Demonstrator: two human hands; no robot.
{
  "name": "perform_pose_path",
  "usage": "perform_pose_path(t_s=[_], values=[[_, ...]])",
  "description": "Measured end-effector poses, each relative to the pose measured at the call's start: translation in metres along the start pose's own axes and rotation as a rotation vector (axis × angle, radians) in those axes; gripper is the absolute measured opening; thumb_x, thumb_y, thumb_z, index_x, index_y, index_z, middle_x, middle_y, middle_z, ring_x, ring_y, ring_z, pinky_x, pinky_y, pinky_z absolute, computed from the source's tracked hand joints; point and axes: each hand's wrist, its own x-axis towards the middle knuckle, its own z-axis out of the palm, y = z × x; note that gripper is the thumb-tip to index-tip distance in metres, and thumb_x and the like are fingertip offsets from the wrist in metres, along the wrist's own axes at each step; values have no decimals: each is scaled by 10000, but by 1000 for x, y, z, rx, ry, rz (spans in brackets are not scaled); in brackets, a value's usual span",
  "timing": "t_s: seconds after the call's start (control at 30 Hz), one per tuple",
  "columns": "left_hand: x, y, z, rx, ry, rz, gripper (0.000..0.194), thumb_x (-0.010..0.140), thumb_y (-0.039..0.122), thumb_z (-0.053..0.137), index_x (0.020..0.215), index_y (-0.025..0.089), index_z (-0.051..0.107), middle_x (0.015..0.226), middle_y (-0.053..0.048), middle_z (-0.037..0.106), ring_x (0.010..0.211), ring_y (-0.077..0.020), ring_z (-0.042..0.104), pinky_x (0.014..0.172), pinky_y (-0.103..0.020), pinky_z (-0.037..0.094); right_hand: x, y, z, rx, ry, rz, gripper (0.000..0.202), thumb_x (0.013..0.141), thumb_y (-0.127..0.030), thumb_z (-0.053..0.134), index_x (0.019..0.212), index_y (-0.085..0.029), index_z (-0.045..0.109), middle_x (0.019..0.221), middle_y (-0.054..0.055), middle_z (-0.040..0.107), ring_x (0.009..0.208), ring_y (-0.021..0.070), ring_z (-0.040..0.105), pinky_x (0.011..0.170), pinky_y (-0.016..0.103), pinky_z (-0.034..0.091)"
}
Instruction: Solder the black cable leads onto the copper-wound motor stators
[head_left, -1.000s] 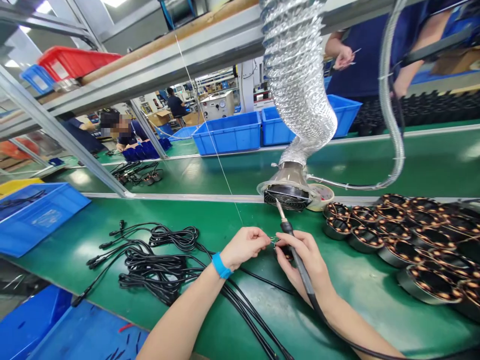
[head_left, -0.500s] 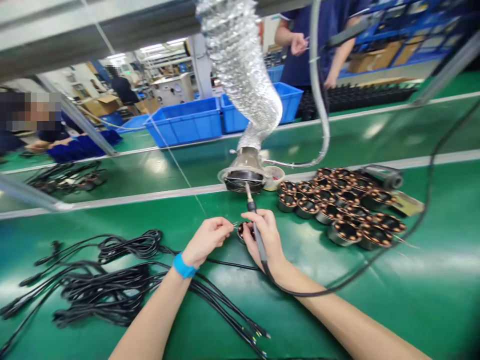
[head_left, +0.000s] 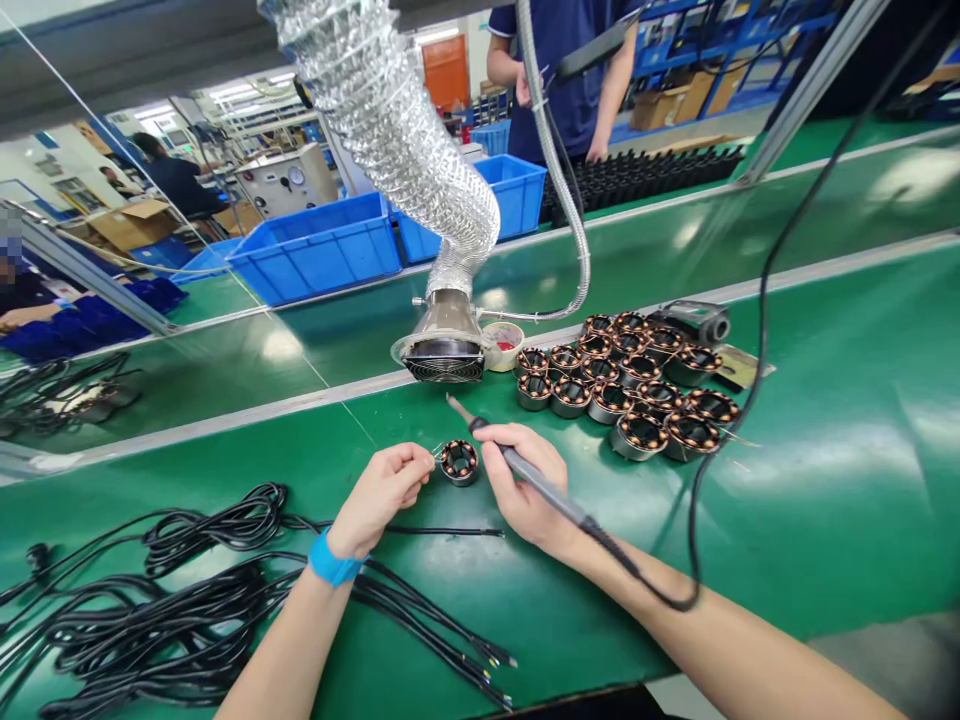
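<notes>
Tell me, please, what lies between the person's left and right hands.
In the head view, a copper-wound ring sits between the left hand and right hand, with a black cable on its near side.

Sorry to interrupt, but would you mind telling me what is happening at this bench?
The left hand pinches thin wires beside a copper-wound ring on the green bench. The right hand holds a soldering iron, its tip clear of the ring. More such rings sit grouped to the right, and black cables lie bundled on the left.
</notes>
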Motion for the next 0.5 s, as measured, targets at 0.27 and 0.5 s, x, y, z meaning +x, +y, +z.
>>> perform_pose_path(t_s=[0.27,0.5], values=[[0,-1,0,-2,29,6,336,812,440,699,745,142,560,619,59,413,469,-33,208,451,-221,125,0,-10,-8,141,-63,-67,184,861,-172,486,772,-209,643,635,-9,691,488,132,591,527,286,464],[0,-1,0,-10,25,13,339,815,441,697,740,144,549,593,75,368,467,-34,195,447,-219,118,-3,-8,-4,159,-103,-46,175,872,-178,492,790,-206,645,682,-7,716,534,134,636,567,287,481]])
